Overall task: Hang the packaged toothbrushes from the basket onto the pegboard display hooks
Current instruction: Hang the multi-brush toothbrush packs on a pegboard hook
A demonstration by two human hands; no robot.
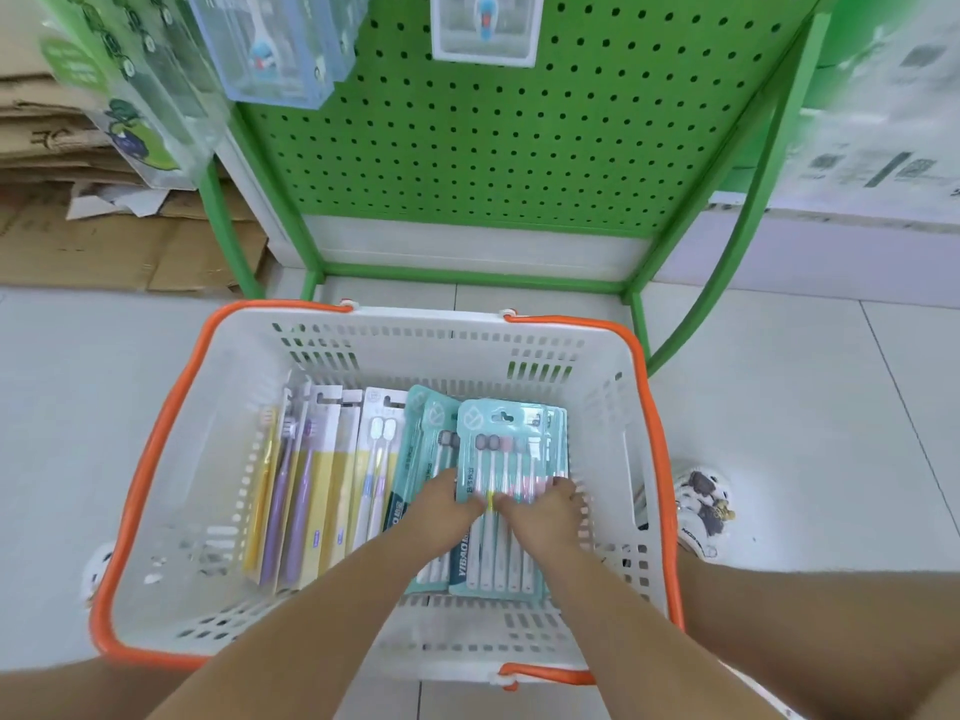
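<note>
At the far left, flattened cardboard ran off the frame edge, and the green-printed packets hanging above it were blurred, their tops cut off. A clear boxed toothbrush and another hung on the green pegboard, both cropped at the top so their hooks could not be seen.

The white basket with orange handles stood on the tiled floor just before the pegboard stand. Inside, the yellow-backed toothbrush packs stood on edge at the left, their lower ends hidden by the person's left forearm. Beside them lay the teal toothbrush packs in an overlapping stack, long axis running from the viewer toward the pegboard, hang-holes and brush heads pointing at the pegboard.

The left hand and right hand both lay on the top teal pack, fingers curled at its left and right edges, thumbs nearly meeting over its middle; the hands covered the pack's midsection, so the grip underneath could not be made out.

At the right, a patterned shoe showed partly past the basket wall.
</note>
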